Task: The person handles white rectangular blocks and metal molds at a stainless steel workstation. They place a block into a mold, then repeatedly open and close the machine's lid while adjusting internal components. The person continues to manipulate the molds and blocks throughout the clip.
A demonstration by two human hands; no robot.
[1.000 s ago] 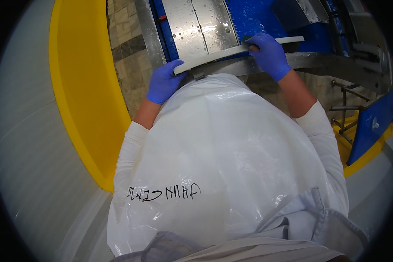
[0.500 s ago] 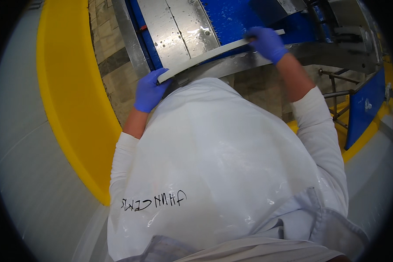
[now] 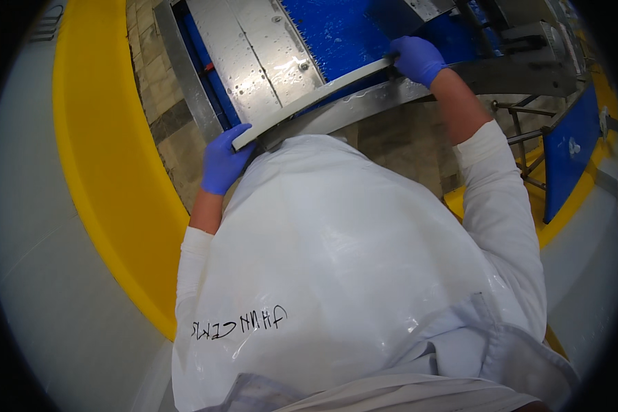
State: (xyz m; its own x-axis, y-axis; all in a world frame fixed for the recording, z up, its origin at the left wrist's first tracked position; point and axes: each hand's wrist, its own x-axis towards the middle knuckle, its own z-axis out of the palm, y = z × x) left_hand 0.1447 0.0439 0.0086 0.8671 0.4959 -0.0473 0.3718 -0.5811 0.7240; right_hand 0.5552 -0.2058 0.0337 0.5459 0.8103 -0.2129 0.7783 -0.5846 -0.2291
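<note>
A long white strip (image 3: 316, 96) lies along the near edge of a wet conveyor (image 3: 271, 62), above its curved metal side rail (image 3: 350, 113). My left hand (image 3: 223, 159), in a blue glove, is closed on the strip's left end, with the thumb near its top. My right hand (image 3: 419, 60), also gloved in blue, is closed at the right end of the strip. That end is hidden by the fingers. Something small and dark shows beside the right fingers; its kind is unclear.
The conveyor has perforated metal plates and a blue belt (image 3: 340, 34). A yellow curved barrier (image 3: 103, 185) runs along the left. To the right stand a blue panel (image 3: 568, 158) and metal bars (image 3: 529, 137). My white apron (image 3: 336, 261) reaches the side rail.
My right hand has shifted right along the strip, covering the end that stuck out past it before. The whole view has moved slightly; the left hand stays at the left end.
</note>
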